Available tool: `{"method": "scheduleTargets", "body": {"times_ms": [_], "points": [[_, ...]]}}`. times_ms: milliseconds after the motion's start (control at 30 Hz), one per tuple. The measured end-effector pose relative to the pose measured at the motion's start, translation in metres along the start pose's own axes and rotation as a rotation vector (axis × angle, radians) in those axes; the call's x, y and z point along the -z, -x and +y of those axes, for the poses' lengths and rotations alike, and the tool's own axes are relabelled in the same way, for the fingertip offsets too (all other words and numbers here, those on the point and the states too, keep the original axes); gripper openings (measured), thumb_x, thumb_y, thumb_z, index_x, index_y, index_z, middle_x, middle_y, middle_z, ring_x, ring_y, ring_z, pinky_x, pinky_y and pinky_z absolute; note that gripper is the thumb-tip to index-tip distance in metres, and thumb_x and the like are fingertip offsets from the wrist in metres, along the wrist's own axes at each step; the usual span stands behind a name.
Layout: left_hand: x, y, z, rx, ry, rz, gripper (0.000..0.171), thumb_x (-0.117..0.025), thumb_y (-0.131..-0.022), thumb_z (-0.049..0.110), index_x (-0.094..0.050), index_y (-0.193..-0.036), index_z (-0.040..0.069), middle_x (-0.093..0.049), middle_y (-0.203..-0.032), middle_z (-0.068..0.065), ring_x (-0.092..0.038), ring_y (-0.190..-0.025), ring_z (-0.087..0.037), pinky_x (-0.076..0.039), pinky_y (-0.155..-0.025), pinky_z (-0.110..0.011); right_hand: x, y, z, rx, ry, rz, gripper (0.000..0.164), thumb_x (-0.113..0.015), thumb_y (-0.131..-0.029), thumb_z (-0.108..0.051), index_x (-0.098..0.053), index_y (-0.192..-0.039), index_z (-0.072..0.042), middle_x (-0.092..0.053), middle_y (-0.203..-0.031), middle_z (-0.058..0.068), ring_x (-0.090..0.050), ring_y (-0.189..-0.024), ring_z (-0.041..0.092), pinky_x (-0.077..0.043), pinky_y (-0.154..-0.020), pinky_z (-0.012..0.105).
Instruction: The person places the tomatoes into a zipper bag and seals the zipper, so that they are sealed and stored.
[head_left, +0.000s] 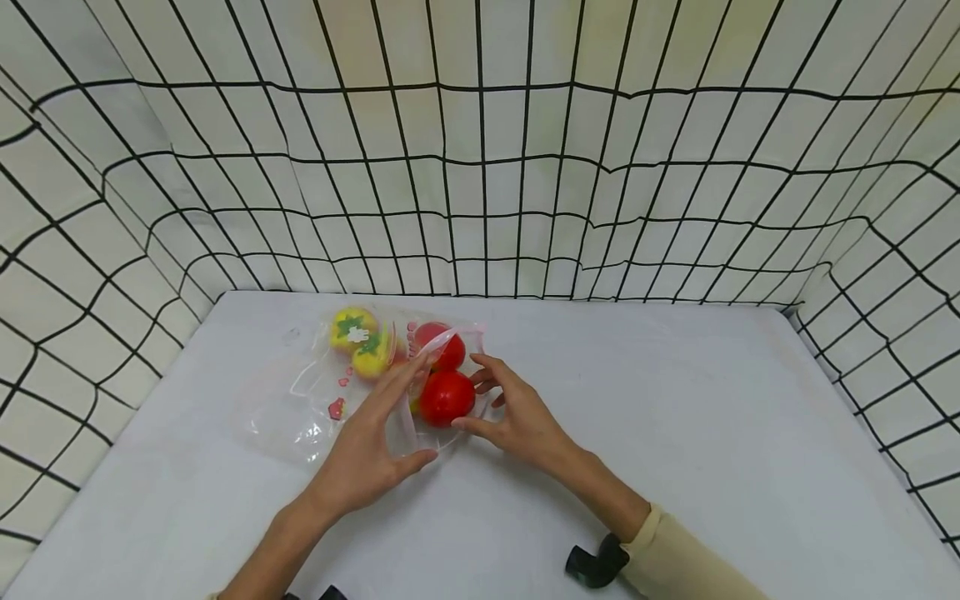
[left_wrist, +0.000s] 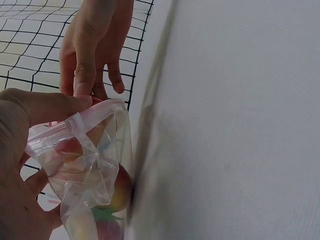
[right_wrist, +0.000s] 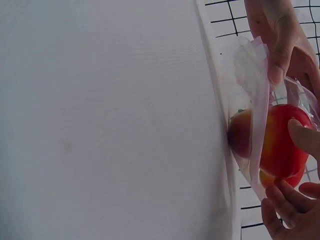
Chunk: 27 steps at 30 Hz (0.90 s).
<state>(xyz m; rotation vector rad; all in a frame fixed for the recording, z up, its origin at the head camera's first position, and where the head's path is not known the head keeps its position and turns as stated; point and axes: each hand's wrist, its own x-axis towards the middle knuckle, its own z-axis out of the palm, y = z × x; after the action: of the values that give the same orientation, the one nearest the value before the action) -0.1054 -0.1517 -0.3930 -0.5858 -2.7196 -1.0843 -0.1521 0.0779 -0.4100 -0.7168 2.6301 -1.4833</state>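
A clear zip bag (head_left: pixel 315 417) with pink print and a pale pink zip edge lies on the table, its mouth spread toward my right hand. My left hand (head_left: pixel 356 462) holds the bag beside the mouth, thumb and fingers apart on either side of the plastic. Between the thumb and fingers of my right hand (head_left: pixel 521 417) is a round, glossy red fruit (head_left: pixel 447 398) with a yellow patch, at the bag's mouth. Inside the bag lie another red fruit (head_left: pixel 442 343) and yellow-and-red fruits (head_left: pixel 354 329) with green leaves.
The white table (head_left: pixel 675 433) is bordered at the back and sides by black netting (head_left: pixel 480 158) before pale walls. Near the right wrist is a black curved piece (head_left: pixel 597 562) by the beige sleeve (head_left: pixel 675 558).
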Motion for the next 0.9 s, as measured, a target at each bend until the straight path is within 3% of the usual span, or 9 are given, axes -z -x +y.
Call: {"method": "scheduleTargets", "body": {"times_ms": [200, 467, 667, 767, 900], "points": [[0.0, -0.001, 0.001, -0.029, -0.007, 0.005, 0.125, -0.098, -0.066, 0.013, -0.025, -0.166, 0.033, -0.044, -0.165, 0.001, -0.038, -0.154, -0.025, -0.058, -0.104, -0.051, -0.003, -0.001, 0.0, -0.01, 0.011, 0.034, 0.083, -0.088, -0.084, -0.023, -0.046, -0.153, -0.006, -0.069, -0.13, 0.01, -0.067, -0.111, 0.021, -0.063, -0.093, 0.043], [0.001, -0.003, 0.002, -0.05, -0.02, 0.016, 0.122, -0.097, -0.067, 0.012, -0.027, -0.165, 0.031, -0.044, -0.165, 0.0, -0.041, -0.152, -0.026, -0.056, -0.107, -0.053, -0.007, -0.004, -0.003, 0.013, 0.052, 0.09, 0.065, -0.087, -0.085, -0.025, -0.059, -0.141, -0.01, -0.07, -0.128, 0.01, -0.068, -0.107, 0.025, -0.065, -0.089, 0.042], [0.0, -0.006, 0.006, -0.071, -0.011, 0.021, 0.122, -0.097, -0.067, 0.01, -0.028, -0.165, 0.032, -0.044, -0.164, 0.002, -0.041, -0.151, -0.023, -0.058, -0.106, -0.051, -0.011, -0.006, -0.009, -0.04, 0.168, 0.186, 0.061, -0.087, -0.084, -0.033, -0.063, -0.138, -0.013, -0.071, -0.123, 0.007, -0.068, -0.103, 0.021, -0.065, -0.082, 0.035], [-0.001, -0.006, 0.008, -0.073, 0.008, 0.017, 0.121, -0.096, -0.068, 0.009, -0.027, -0.165, 0.033, -0.045, -0.164, 0.002, -0.041, -0.151, -0.023, -0.059, -0.104, -0.049, -0.012, -0.007, -0.011, -0.059, 0.211, 0.232, 0.062, -0.088, -0.084, -0.035, -0.064, -0.137, -0.013, -0.068, -0.118, 0.007, -0.067, -0.101, 0.02, -0.063, -0.077, 0.03], [-0.001, -0.006, 0.009, -0.065, 0.02, 0.001, 0.123, -0.096, -0.068, 0.013, -0.025, -0.166, 0.034, -0.042, -0.165, 0.002, -0.041, -0.151, -0.023, -0.059, -0.104, -0.051, -0.011, -0.008, -0.01, -0.073, 0.191, 0.268, 0.063, -0.09, -0.082, -0.031, -0.063, -0.136, -0.013, -0.059, -0.124, 0.011, -0.065, -0.108, 0.025, -0.065, -0.081, 0.035]]}}
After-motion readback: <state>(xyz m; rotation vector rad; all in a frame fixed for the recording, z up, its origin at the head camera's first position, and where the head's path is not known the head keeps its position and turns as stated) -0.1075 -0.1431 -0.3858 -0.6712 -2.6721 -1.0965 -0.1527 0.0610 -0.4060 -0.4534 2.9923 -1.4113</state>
